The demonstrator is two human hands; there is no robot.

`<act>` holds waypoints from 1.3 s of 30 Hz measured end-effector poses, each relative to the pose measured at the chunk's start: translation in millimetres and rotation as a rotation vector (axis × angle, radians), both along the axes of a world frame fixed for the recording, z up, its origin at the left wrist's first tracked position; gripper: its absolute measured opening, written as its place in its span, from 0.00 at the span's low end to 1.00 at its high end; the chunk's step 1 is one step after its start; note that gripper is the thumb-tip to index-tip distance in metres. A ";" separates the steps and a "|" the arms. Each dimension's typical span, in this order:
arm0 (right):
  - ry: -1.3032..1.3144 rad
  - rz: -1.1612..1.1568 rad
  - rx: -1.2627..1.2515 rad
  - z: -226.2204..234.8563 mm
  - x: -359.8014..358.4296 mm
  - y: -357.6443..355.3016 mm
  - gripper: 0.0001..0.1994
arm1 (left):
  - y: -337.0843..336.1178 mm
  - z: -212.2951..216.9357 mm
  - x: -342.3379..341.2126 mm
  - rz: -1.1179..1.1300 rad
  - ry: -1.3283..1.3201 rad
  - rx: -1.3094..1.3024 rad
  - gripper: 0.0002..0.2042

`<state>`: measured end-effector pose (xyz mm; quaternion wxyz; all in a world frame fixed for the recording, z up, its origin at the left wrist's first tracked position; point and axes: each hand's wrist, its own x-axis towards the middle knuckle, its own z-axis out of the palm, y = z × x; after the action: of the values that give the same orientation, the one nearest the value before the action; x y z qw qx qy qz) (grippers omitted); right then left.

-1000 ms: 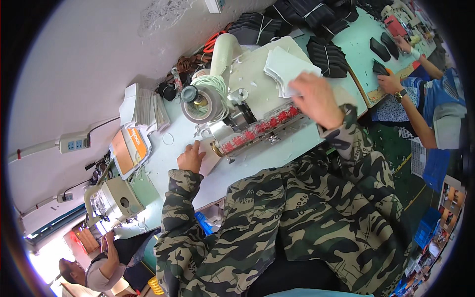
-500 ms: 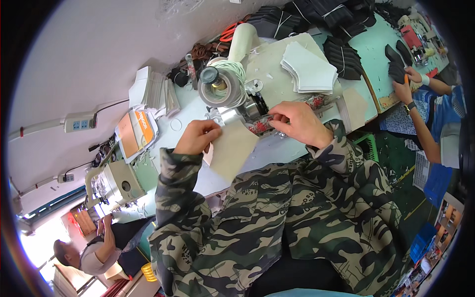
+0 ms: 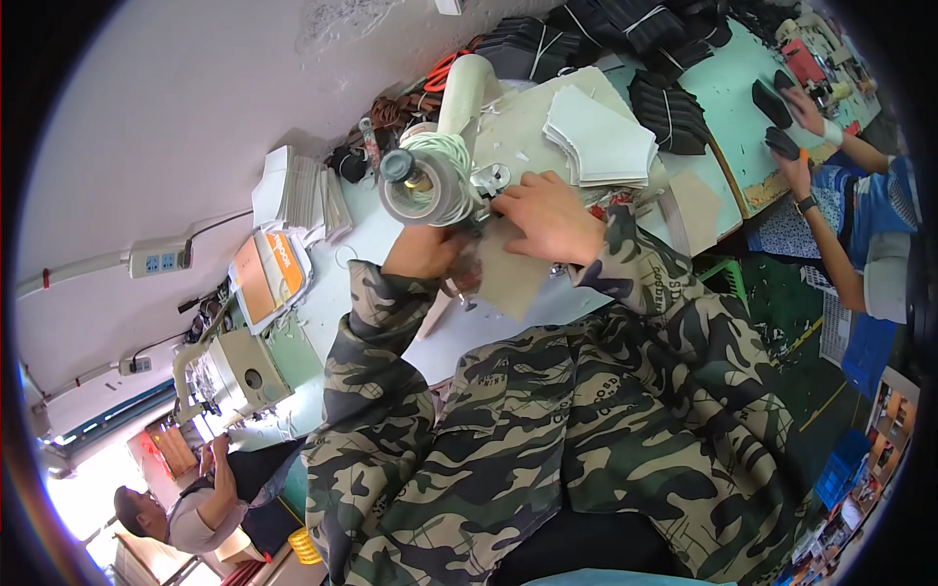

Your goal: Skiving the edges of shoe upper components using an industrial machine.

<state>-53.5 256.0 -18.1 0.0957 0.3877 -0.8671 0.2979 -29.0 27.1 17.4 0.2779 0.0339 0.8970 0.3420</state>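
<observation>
A beige card piece (image 3: 513, 278), its long axis run from eleven to five o'clock, is pinched at its left edge by the left hand (image 3: 422, 252) and pressed flat by the right hand (image 3: 547, 220) beside the sewing machine (image 3: 430, 186).

I count two hands of mine at centre frame, the left hand (image 3: 422, 252) and the right hand (image 3: 549, 217), both on one tan sheet (image 3: 510, 278). There are two sewing machines: one (image 3: 430, 186) at upper centre and one (image 3: 234, 366) at lower left. One white stack (image 3: 601, 142) sits at upper right. Two wall sockets (image 3: 156, 259) (image 3: 132, 365) show at left. Two other people: one (image 3: 191, 508) at lower left, one (image 3: 860, 225) at right.
</observation>
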 end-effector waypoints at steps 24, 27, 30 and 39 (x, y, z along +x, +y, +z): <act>-0.507 -0.021 -0.014 9.0 18.2 6.9 0.18 | -36.0 -14.4 -17.6 -0.024 -0.179 0.207 0.13; -0.310 -0.043 0.090 8.7 4.0 2.1 0.23 | -8.1 -6.1 -10.1 -0.118 0.009 0.056 0.18; -0.364 -0.030 -0.027 7.2 -9.3 15.7 0.18 | -1.9 -10.2 -2.0 -0.103 0.126 0.084 0.15; -0.073 -0.307 0.096 25.0 -7.2 83.4 0.13 | -108.6 -123.6 61.3 -0.274 0.150 -0.727 0.17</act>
<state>-60.8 339.4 6.9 0.0897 0.2439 -0.9322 0.2519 32.3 -81.6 -106.1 0.2488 0.0778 0.9645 -0.0415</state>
